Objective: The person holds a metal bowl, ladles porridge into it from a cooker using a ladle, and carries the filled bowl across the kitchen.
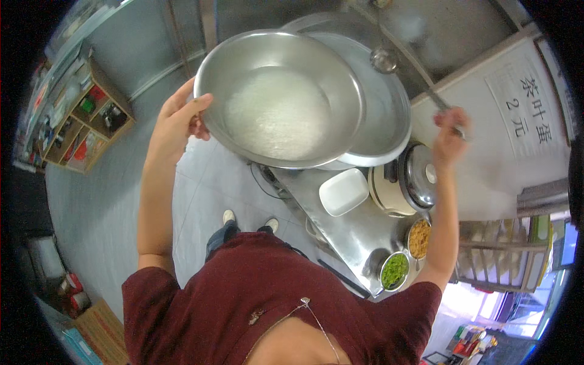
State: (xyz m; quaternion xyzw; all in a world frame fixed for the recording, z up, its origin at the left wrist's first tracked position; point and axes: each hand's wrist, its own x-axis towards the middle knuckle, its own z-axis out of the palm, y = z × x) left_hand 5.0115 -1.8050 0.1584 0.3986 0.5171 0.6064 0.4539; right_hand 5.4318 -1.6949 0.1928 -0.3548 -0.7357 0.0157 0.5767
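My left hand (180, 116) grips the left rim of a wide stainless steel basin (214, 59), thumb over the edge. The basin's bottom looks pale and shiny; I cannot tell whether liquid covers it. Partly behind it is a larger round vessel (388, 114) with a pale rim. My right hand (451, 134), slightly blurred, is closed around the handle of a metal ladle (384, 60). The round bowl of the ladle appears over the far edge of the larger vessel. Below the right hand sits a cream rice cooker (388, 194) with a metal lid.
On the steel counter (344, 232) are a white rectangular dish (344, 192), a bowl of chopped greens (394, 271) and a bowl of brown crumbly food (419, 238). A handwritten sign (520, 109) hangs at the right. A wooden shelf unit (86, 118) stands left across the tiled floor (191, 196).
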